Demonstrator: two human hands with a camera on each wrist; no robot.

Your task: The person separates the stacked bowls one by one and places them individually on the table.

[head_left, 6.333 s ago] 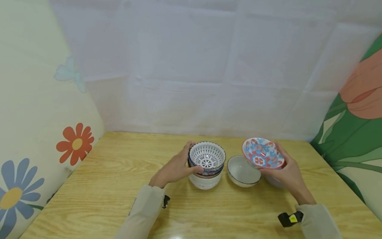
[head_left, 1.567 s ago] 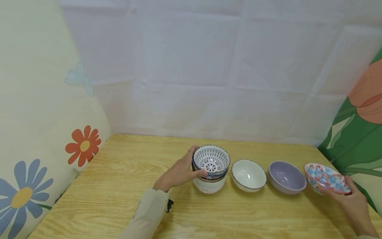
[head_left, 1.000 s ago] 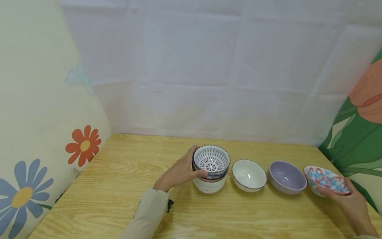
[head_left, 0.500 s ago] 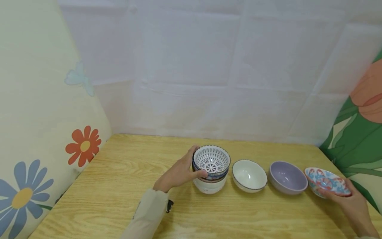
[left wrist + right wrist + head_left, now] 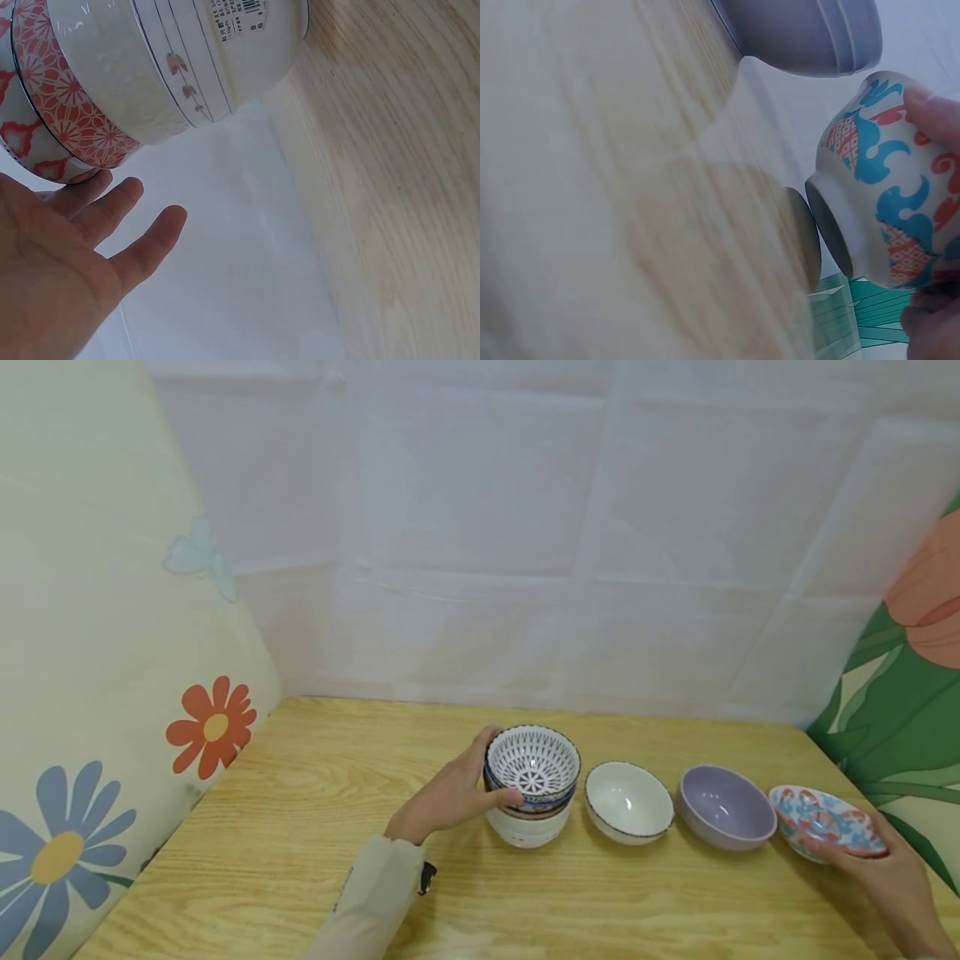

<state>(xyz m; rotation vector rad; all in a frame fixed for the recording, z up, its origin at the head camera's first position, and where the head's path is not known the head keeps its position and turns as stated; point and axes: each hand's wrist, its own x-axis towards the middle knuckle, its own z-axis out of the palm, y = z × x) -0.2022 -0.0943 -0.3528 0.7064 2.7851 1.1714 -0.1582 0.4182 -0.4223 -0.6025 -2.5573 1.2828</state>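
My left hand (image 5: 447,793) holds the upper part of a bowl stack (image 5: 529,835), thumb at the rim of the black-and-white patterned top bowl (image 5: 532,760). In the left wrist view, some of its fingers (image 5: 154,244) spread away from the stack. At the far right, my right hand (image 5: 892,877) grips a red-and-blue patterned bowl (image 5: 825,820) by its rim. The right wrist view has that bowl's foot close above the table or touching it; I cannot tell which. A purple bowl (image 5: 727,806) stands just left of it.
A cream bowl with a dark rim (image 5: 628,802) stands between the stack and the purple bowl. All rest on a wooden table (image 5: 300,860). A white cloth (image 5: 465,543) hangs behind, with flower-printed cloths (image 5: 75,635) at the sides.
Since the earliest frame, my right hand has carried the red-and-blue bowl right, past the purple bowl. Over the last second it has sunk slightly. My left hand has stayed on the stack.
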